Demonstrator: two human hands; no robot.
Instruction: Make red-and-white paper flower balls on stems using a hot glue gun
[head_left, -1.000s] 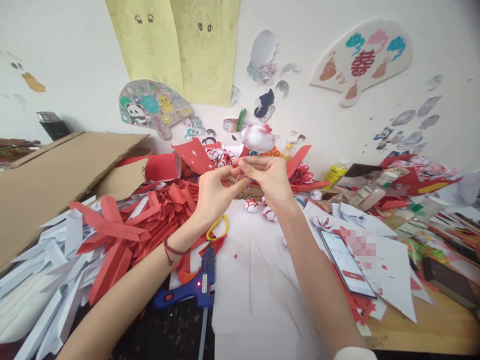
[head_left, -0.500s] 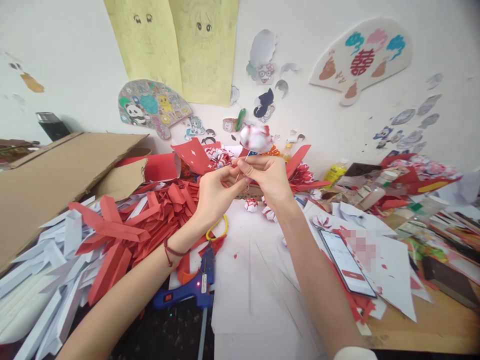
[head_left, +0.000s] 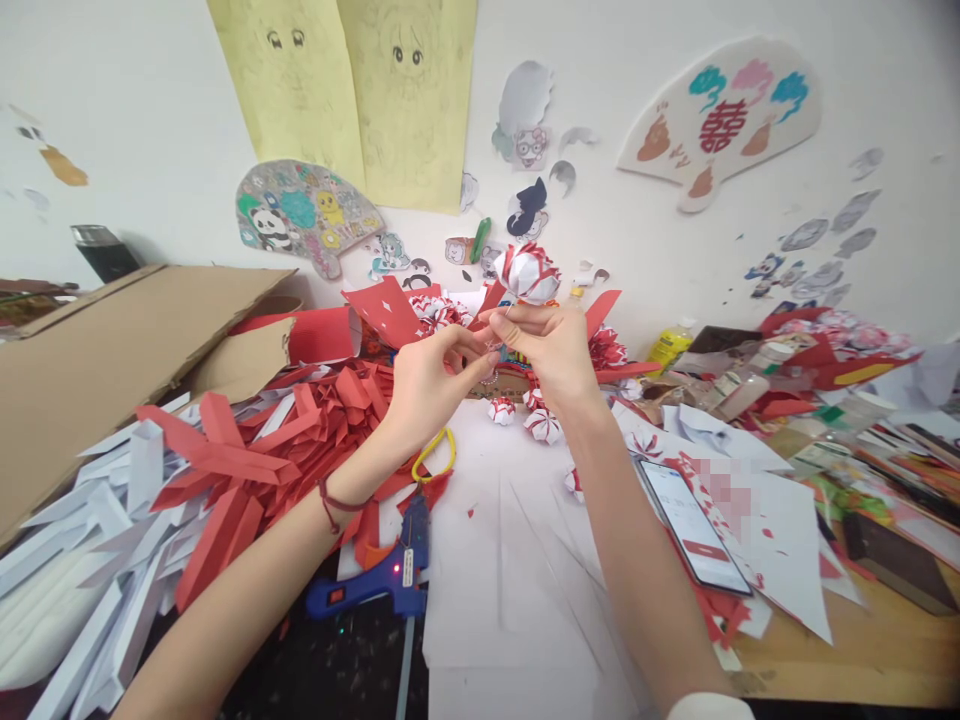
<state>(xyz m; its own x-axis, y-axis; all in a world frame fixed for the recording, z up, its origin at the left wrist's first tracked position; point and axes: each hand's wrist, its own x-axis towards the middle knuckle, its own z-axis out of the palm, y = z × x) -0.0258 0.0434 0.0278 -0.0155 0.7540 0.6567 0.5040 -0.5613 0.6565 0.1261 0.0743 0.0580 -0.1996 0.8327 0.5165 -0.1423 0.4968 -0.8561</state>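
Observation:
A red-and-white folded paper flower (head_left: 529, 272) stands on a thin stem above my hands, in front of the wall. My right hand (head_left: 551, 350) pinches the stem just under the bloom. My left hand (head_left: 439, 375) is closed at the lower part of the same stem, thumb and fingertips together; the stem there is mostly hidden by the fingers. Below the hands, small red-and-white paper flowers (head_left: 543, 426) lie on a white sheet (head_left: 480, 560). Several thin wires rest on that sheet.
A blue glue gun (head_left: 375, 585) with a lit red light lies left of the sheet, by yellow-handled scissors (head_left: 435, 455). Red and white folded strips (head_left: 225, 460) are heaped at the left, near cardboard (head_left: 135, 350). At right lie a phone (head_left: 694, 525) and papers.
The paper flower has turned and moved slightly right and up, and now shows sharply instead of blurred. My right hand has shifted a little right; both hands still hold the stem.

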